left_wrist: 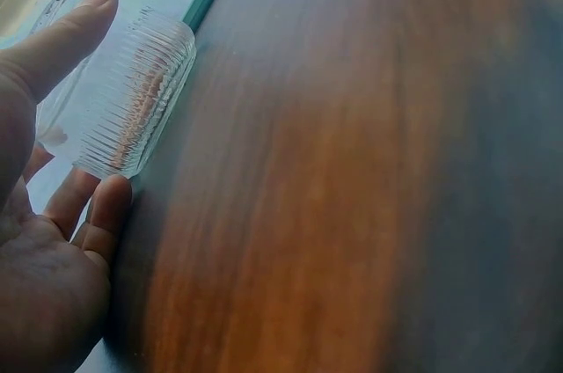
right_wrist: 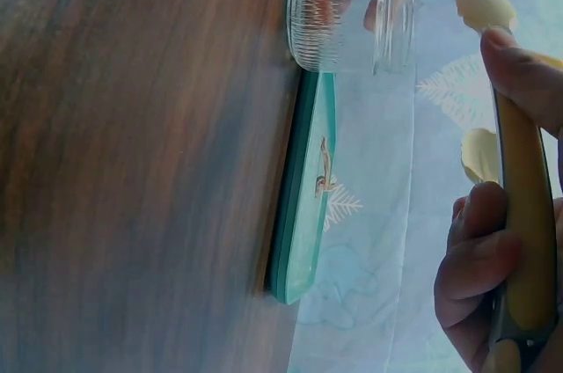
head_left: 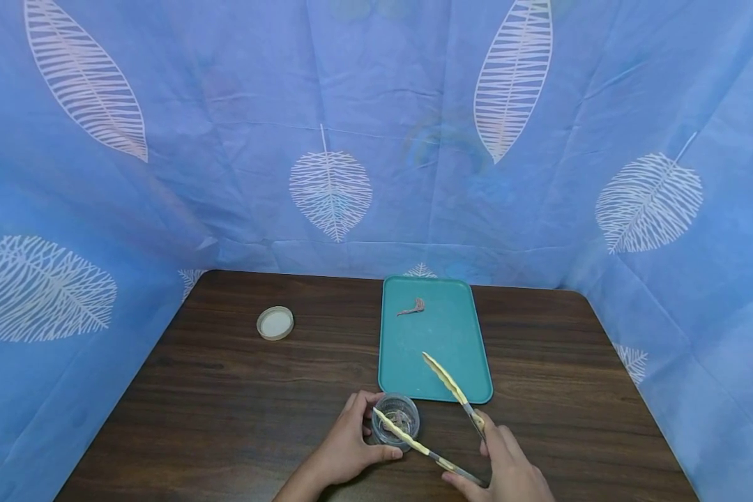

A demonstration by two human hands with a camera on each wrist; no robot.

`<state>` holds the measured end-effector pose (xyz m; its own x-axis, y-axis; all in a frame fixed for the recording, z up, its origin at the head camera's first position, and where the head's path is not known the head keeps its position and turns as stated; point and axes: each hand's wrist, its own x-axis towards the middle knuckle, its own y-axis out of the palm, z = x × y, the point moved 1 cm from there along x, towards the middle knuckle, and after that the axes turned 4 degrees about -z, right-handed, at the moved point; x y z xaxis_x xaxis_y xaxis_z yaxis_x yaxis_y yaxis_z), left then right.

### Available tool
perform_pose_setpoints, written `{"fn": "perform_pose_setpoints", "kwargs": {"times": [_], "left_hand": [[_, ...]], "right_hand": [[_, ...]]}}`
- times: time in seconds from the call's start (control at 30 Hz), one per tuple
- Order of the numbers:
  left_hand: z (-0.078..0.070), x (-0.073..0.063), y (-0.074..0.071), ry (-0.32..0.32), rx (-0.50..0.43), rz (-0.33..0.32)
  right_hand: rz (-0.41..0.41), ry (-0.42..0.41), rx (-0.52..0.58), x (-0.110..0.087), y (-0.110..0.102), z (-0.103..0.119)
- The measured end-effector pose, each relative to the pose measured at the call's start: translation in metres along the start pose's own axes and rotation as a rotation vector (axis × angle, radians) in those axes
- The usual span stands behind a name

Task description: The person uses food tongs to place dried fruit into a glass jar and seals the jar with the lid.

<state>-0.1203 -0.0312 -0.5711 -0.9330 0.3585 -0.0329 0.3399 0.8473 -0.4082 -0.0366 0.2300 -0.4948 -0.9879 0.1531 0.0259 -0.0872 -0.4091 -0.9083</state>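
1 jar (head_left: 397,419), 1 tongs (head_left: 442,418), 1 tray (head_left: 436,369), 1 lid (head_left: 275,323), 2 hands

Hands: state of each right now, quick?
Left hand: fingers curled round the glass jar, holding it on the table.
Right hand: gripping the tongs, whose arms are spread apart.

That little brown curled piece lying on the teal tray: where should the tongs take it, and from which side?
Grip the brown piece across its thicker curled end, probably from above with the tongs angled down from the near side. It lies flat on the tray, clear of the rim, so the tips should straddle its narrow width. The right hand holds the tongs spread open.
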Motion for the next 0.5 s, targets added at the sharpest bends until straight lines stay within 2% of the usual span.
{"fn": "perform_pose_setpoints", "kwargs": {"times": [0.1,0.2,0.5], "left_hand": [[0.000,-0.001,0.000,0.011,0.001,-0.010],[-0.001,-0.002,-0.001,0.013,-0.002,-0.016],[-0.001,-0.001,-0.001,-0.001,-0.006,-0.002]], "right_hand": [[0.037,0.048,0.019,0.004,0.001,0.001],[0.028,0.074,0.035,0.006,0.002,0.001],[0.050,0.084,0.027,0.018,-0.003,-0.002]]}}
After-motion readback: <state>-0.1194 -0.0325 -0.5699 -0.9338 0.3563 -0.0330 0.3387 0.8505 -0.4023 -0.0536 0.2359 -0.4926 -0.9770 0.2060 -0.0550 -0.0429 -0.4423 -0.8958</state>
